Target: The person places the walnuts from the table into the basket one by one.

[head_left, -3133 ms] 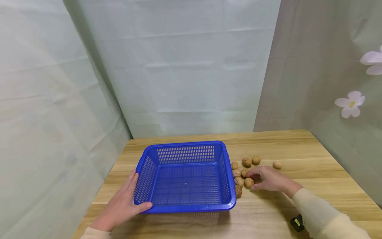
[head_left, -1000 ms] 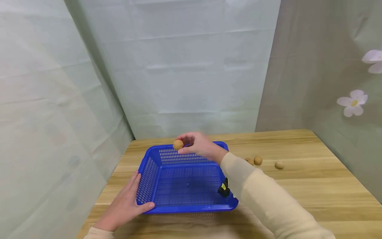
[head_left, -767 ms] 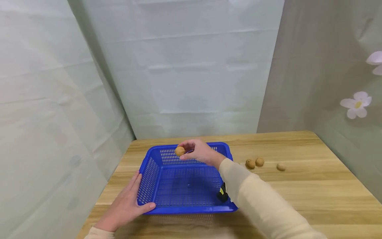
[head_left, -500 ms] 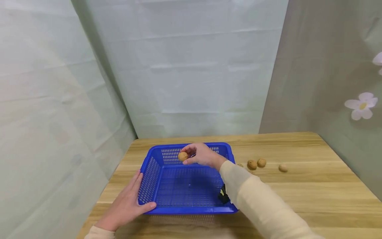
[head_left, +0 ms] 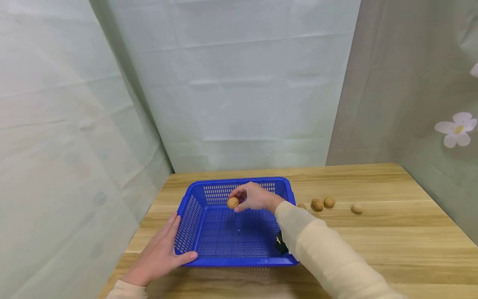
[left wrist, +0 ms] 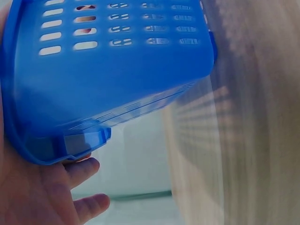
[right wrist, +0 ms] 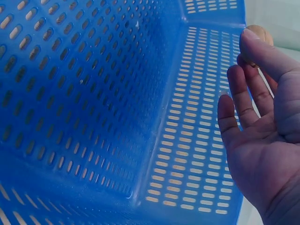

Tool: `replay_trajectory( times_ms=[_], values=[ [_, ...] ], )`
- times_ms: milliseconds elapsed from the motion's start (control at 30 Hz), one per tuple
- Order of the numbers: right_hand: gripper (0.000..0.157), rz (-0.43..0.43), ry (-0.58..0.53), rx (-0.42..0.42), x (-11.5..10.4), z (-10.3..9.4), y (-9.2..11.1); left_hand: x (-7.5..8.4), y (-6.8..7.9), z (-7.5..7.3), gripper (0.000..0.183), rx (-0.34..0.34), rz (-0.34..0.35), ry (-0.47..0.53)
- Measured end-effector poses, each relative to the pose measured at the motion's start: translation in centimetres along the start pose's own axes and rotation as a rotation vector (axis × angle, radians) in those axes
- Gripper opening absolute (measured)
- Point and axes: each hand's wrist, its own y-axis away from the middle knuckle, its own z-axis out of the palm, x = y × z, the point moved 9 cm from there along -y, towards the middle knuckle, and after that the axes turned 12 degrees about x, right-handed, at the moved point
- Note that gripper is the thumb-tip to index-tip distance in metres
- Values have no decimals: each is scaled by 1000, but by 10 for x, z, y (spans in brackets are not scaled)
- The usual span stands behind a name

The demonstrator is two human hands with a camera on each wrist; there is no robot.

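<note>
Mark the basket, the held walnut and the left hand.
Basket [head_left: 242, 262]: head view, on the near rim.
Held walnut [head_left: 232, 203]: head view, mid-shell.
Left hand [head_left: 159, 253]: head view, on the back of the hand.

The person's bare right hand [head_left: 255, 197], earlier among the brown, rough-shelled walnuts [head_left: 317, 204] on the pale wooden tabletop [head_left: 392, 245], now pinches a round, tan walnut [head_left: 233, 202] over the blue, perforated plastic basket [head_left: 242, 261], lower than a second ago. Its cream fabric sleeve [head_left: 321, 245] now crosses the basket's right rim.
</note>
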Motion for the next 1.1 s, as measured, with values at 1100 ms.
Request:
replay_trajectory(
  times_ms=[1100],
  values=[
    [36, -87, -101, 109, -73, -95, 40, -3, -5, 7, 112, -26, -13, 41]
  ],
)
